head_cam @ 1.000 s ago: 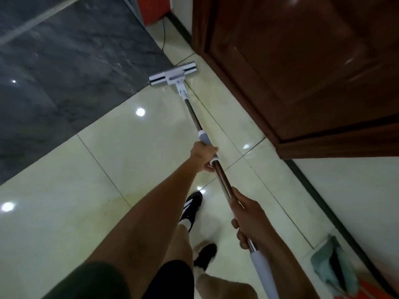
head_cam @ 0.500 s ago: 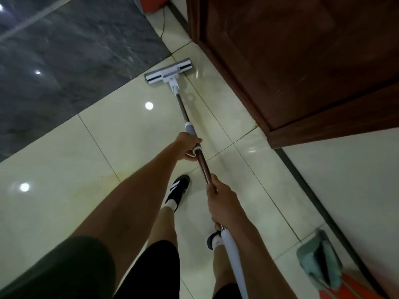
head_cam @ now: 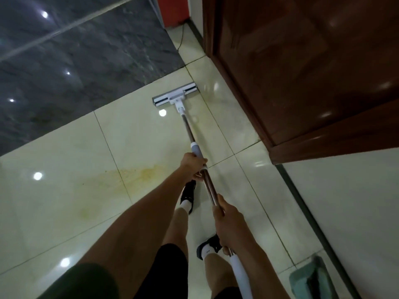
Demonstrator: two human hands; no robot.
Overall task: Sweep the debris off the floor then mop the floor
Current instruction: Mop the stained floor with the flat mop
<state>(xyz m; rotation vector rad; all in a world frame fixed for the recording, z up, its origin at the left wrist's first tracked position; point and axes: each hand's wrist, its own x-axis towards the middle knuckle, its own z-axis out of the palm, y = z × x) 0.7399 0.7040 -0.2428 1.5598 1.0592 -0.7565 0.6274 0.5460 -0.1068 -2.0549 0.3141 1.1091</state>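
Pale glossy floor tiles (head_cam: 133, 134) were recorded underfoot, with a yellowish stain (head_cam: 131, 172) left of the hands. Step in hand, as judged: mopping. The mop head (head_cam: 175, 96) lay flat on the tiles well ahead of both hands. The left hand (head_cam: 193, 164) was closed round the grey collar of the pole (head_cam: 190, 132); the right hand (head_cam: 226, 221) was closed lower on it. Next move, as judged: strokes carried leftward over the stain. No debris could be made out. A teal item (head_cam: 306, 279) at the lower right was cut off.

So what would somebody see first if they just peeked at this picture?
Probably the long mop in the middle, held by the left hand and the right hand, its flat head on the shiny pale floor. Next, the yellowish stain left of the hands and the big brown wooden door on the right.
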